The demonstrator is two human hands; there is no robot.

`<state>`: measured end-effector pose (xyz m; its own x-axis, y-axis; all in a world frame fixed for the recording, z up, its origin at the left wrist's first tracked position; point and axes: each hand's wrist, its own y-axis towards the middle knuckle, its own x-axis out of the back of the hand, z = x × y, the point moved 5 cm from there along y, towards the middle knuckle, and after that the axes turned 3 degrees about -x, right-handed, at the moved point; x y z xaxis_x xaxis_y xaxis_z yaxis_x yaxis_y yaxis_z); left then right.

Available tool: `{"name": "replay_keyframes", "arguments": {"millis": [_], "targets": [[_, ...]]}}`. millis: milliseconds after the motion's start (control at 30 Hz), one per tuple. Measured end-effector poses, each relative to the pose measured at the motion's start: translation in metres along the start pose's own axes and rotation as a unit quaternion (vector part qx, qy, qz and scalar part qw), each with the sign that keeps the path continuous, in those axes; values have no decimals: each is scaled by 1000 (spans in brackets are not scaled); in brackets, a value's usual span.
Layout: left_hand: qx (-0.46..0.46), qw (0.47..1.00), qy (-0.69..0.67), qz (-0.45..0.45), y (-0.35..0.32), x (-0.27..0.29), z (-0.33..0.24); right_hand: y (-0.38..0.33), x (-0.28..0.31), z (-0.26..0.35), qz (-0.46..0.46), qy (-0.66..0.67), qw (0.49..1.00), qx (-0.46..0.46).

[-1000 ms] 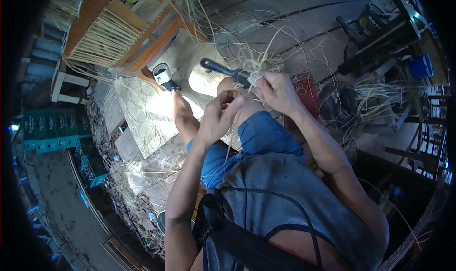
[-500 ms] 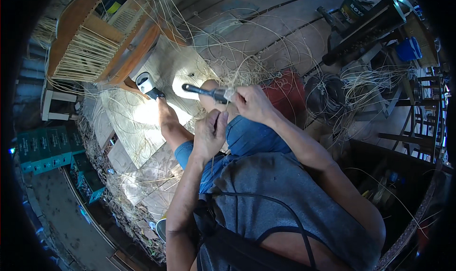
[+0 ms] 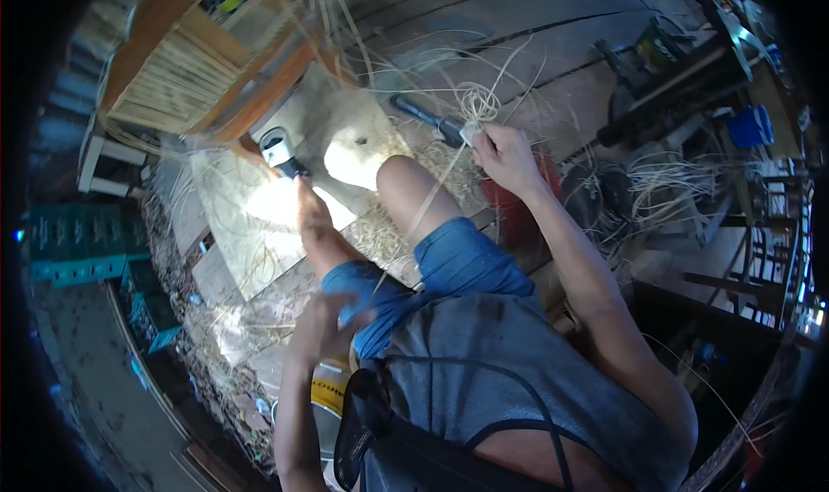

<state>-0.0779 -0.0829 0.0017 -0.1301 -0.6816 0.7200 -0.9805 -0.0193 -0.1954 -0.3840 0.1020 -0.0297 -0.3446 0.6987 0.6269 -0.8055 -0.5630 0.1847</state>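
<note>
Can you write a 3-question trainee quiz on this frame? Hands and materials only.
1. True or false: the right hand is raised away from the body, gripping a pale strand.
2. Where is the left hand? A) on the wooden frame B) low, by the blue shorts C) on the red container
3. Fill in: the strand runs from the right hand down towards the ____.

Key: 1 true; 2 B; 3 lap. The left hand is motion-blurred, so its grip is unclear.
</note>
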Motion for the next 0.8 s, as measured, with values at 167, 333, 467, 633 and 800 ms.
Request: {"name": "replay_keyframes", "arguments": {"millis": [167, 333, 467, 633, 800], "targets": [[-161, 962, 9, -219, 112, -10, -32, -40, -25, 61, 89, 107, 989, -51], [10, 929, -342, -143, 131, -38, -26, -53, -41, 48, 58, 75, 995, -1], [-41, 960, -195, -196, 121, -29, -42, -46, -40, 43, 73, 39, 997, 8], [-19, 966, -167, -198, 60, -16, -57, 5, -13, -6, 13, 64, 998, -14], [13, 972, -172, -161, -52, 4, -50, 47, 20, -43, -8, 127, 982, -136]]}}
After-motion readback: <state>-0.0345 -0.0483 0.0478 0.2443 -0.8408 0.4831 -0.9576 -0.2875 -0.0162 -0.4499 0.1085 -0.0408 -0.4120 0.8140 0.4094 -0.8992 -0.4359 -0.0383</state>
